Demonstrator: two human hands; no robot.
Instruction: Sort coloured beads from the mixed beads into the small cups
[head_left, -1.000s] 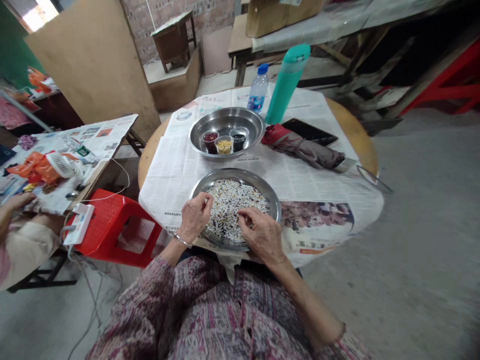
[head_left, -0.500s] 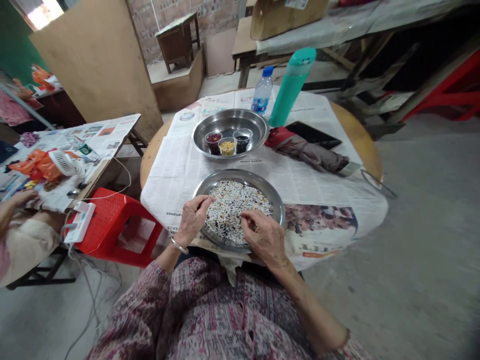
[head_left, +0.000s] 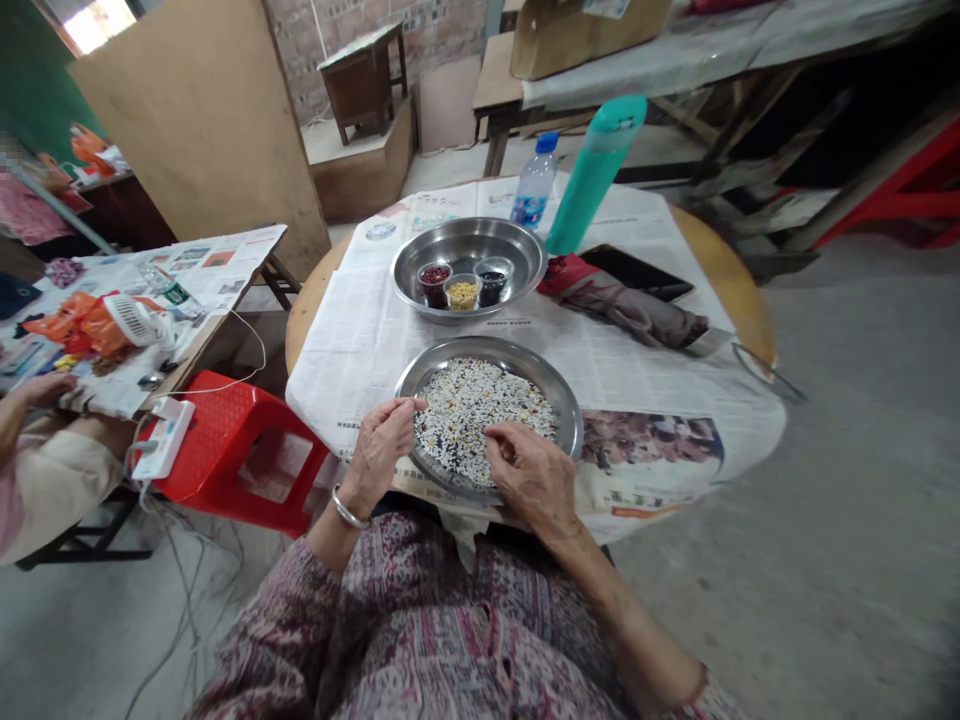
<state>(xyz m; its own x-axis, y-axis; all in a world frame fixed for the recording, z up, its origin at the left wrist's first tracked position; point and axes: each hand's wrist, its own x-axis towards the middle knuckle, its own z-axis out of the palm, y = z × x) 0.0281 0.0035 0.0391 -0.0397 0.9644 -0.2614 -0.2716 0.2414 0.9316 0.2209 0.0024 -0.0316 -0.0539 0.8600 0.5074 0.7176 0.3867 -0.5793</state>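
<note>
A round steel tray [head_left: 568, 405] lies close to me, holding a spread of white grains mixed with dark and yellow ones [head_left: 480, 405]. My left hand [head_left: 384, 445] is at the tray's left rim, thumb and fingertips pinched together; whatever is between them is too small to name. Over the right front part of the grains, my right hand [head_left: 532, 470] has its fingers curled in a pinch, and their contents are hidden. Behind stands a steel basin [head_left: 469, 235] with three clear cups inside: dark red beans [head_left: 435, 287], yellow grains [head_left: 463, 293] and black beans [head_left: 491, 285].
Newspaper [head_left: 337, 350] covers the round table. A water bottle [head_left: 535, 185], a teal flask [head_left: 596, 175], a folded umbrella [head_left: 637, 305] and a dark flat object [head_left: 637, 270] stand or lie at the back right. A red stool [head_left: 232, 450] holds a power strip [head_left: 163, 440]; another person sits at left.
My left hand has drawn slightly back toward the tray's left rim, still pinched. The right hand stays over the grains. The whole view has shifted a little.
</note>
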